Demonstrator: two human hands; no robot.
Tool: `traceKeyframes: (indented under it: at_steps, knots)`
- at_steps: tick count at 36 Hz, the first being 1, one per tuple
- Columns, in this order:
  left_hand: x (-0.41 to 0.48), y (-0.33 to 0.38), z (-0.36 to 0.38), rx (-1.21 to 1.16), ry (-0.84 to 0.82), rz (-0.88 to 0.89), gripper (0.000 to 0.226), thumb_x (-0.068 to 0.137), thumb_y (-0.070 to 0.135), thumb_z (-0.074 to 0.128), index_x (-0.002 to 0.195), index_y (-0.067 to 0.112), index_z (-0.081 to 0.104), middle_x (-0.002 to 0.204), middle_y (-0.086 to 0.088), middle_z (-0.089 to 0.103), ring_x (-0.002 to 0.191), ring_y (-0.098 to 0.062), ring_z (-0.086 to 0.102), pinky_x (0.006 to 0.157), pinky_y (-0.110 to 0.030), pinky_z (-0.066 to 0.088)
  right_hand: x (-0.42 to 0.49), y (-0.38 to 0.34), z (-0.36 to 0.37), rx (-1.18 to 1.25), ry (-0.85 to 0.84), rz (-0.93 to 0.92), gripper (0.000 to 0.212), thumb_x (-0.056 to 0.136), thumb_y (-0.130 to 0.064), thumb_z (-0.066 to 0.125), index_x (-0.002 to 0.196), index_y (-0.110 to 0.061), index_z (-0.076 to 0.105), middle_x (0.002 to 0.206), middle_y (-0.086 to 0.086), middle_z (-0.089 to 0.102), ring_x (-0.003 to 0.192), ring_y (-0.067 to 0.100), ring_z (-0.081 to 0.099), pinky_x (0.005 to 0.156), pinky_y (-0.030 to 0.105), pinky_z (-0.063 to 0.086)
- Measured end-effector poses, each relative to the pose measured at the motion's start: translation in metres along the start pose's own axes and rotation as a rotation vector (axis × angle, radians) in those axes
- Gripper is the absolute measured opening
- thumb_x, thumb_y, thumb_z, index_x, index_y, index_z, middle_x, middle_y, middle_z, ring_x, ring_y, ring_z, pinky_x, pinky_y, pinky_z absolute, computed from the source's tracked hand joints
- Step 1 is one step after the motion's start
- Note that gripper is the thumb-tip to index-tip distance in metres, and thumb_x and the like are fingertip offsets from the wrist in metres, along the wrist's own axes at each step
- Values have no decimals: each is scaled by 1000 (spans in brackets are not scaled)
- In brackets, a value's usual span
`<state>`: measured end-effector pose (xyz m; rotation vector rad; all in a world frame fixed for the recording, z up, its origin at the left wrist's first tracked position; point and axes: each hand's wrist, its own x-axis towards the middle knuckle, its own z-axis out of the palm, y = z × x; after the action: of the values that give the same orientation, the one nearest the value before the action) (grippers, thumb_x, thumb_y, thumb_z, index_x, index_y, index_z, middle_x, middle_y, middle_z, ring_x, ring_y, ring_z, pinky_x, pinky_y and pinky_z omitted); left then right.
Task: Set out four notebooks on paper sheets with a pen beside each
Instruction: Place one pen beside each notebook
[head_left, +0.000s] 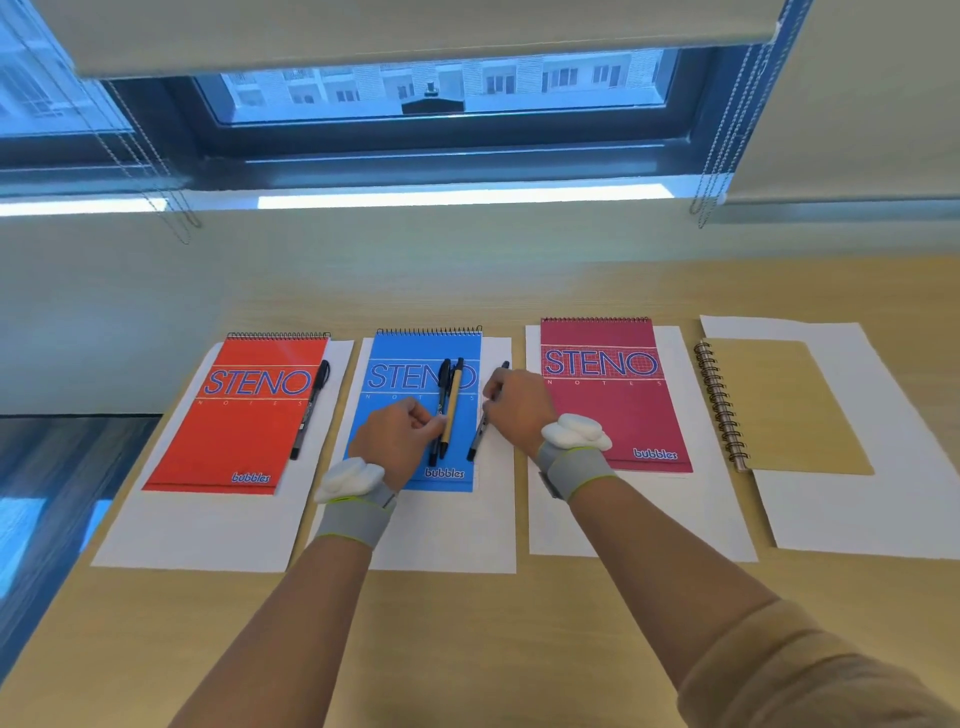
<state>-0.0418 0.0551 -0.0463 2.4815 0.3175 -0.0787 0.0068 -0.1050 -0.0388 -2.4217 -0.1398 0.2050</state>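
Observation:
A red notebook (244, 415), a blue notebook (400, 374), a crimson notebook (613, 405) and a brown kraft notebook (779, 405) each lie on their own white paper sheet (208, 530) in a row. A black pen (310, 410) rests along the red notebook's right edge. My left hand (397, 441) grips two pens, a black one (441, 384) and a tan one (453, 400), over the blue notebook. My right hand (517, 405) holds a dark pen (477, 441) on the sheet just right of the blue notebook.
The wooden table (519, 623) runs up to a pale wall under a window with hanging blind cords (722, 156). The table's left edge drops to a dark floor (52, 493). Both wrists wear grey bands with white pods.

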Motion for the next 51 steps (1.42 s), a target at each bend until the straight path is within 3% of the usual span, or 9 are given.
traceKeyframes:
  at_steps: [7,12,23,27,34,44,51]
  knots:
    - [0,2,-2,17,6,-23,24,84,44,59,76,21,59,73,3,62,71,-18,58,58,-26,38,4,-1,-2,17,9,-26,25,85,2,47,97,-4,68,108,16,65,96,31,61,82,36,53]
    - [0,4,-1,16,8,-37,23,84,44,60,79,21,61,74,4,63,73,-18,59,62,-27,41,6,-1,-4,62,11,-7,12,83,-13,64,89,-4,67,98,14,68,90,28,62,78,37,52]
    - [0,8,-3,24,14,-49,23,84,42,60,80,19,63,77,2,66,74,-18,60,60,-26,40,12,3,-7,132,0,25,19,77,-4,72,95,-1,66,101,17,68,84,21,57,84,38,53]
    - [1,9,-3,48,40,-60,24,82,44,60,77,21,65,77,2,68,75,-19,61,61,-26,41,11,-1,-9,153,1,60,22,78,-4,72,99,-1,65,103,18,69,96,31,64,87,40,53]
    - [3,11,-3,52,24,-69,22,81,44,60,75,22,65,78,2,68,77,-19,62,64,-28,45,10,-3,-10,135,-16,93,27,79,-8,72,104,-3,64,107,18,68,101,31,63,89,39,53]
    - [2,16,-6,34,75,-83,20,81,41,60,72,24,62,76,2,67,76,-21,61,62,-26,40,12,1,-13,120,8,83,26,80,-15,71,103,-4,65,110,16,66,100,30,63,86,37,53]
    - [0,23,-9,-1,121,-54,17,82,38,59,77,22,62,72,4,65,74,-20,61,66,-29,46,11,2,-14,180,69,69,18,86,-15,64,98,-2,65,102,16,69,94,31,65,84,39,54]
